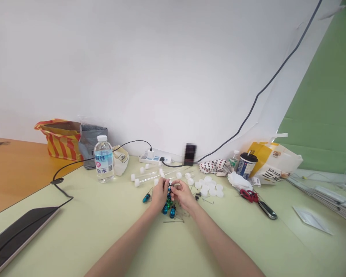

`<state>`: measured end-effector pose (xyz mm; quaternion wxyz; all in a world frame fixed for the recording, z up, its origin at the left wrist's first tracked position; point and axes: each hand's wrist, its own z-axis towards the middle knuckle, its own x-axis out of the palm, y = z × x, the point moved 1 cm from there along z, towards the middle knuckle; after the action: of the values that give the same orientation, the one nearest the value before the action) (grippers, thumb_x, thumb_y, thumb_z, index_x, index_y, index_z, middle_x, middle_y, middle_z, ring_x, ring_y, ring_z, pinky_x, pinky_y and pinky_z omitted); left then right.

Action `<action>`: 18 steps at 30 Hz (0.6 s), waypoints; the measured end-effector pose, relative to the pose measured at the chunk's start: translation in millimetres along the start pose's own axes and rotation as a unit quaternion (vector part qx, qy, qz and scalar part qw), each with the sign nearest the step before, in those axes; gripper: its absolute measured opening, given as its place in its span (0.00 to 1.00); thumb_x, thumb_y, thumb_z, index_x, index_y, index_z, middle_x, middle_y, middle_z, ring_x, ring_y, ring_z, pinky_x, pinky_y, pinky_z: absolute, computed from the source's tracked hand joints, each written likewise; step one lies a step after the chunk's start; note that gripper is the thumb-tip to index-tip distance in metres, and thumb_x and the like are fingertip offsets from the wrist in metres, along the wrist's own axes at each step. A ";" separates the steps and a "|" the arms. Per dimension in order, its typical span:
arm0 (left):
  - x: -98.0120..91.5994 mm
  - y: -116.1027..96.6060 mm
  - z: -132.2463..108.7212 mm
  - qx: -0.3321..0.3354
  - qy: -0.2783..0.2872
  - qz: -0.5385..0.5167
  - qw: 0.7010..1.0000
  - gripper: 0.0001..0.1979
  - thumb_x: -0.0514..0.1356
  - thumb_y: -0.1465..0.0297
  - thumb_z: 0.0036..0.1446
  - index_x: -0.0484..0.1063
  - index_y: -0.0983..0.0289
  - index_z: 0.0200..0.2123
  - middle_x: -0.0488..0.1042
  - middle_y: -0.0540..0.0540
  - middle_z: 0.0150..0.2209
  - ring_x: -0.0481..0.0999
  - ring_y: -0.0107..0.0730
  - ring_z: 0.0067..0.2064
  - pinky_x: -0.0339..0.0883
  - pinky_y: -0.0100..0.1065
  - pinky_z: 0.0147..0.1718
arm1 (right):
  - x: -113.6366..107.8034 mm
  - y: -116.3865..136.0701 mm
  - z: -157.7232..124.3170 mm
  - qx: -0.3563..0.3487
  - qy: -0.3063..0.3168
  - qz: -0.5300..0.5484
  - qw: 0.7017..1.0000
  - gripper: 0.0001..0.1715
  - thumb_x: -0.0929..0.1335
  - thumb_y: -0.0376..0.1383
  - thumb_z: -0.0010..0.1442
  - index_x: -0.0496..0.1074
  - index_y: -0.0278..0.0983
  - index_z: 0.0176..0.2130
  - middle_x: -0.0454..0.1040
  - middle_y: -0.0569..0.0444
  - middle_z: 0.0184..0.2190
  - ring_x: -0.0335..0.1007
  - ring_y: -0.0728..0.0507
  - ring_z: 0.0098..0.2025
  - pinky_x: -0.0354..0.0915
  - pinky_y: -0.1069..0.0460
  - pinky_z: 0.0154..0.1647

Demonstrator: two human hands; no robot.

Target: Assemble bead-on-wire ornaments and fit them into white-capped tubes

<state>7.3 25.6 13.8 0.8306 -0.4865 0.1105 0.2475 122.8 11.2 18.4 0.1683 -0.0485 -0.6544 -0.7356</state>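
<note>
My left hand [160,191] and my right hand [183,195] meet over the middle of the table, fingers bent in a pinch. Between the fingertips is a small blue-and-black part [170,187], mostly hidden by the fingers; its exact kind is too small to make out. Just below lie several similar shiny pieces, one blue with a black end [172,211] and a green one [168,203]. Another blue piece [146,197] lies apart to the left of my left hand. Thin metal pins [173,221] are scattered close to the pile.
Clear tubes with white caps [137,182] lie behind my hands, loose white caps [212,186] to their right. A water bottle [103,161] stands left, a power strip [155,157] at the wall. Red-handled scissors [249,195], a dark cup [246,166] and a paper bag [279,157] are right.
</note>
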 end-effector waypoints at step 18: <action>-6.2 -1.9 5.2 -0.065 0.122 -0.105 0.985 0.21 0.49 0.53 0.53 0.59 0.63 0.19 0.57 0.45 0.16 0.58 0.25 0.19 0.52 0.28 0.19 | -2.7 -4.6 1.5 -0.032 0.014 -0.156 0.987 0.14 0.69 0.43 0.47 0.63 0.38 0.30 0.63 0.62 0.14 0.60 0.50 0.15 0.59 0.55 0.16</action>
<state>2.8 27.5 20.4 0.7986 -0.5750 0.1436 0.1045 123.7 13.5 13.5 0.0586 0.0591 -0.6276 -0.7740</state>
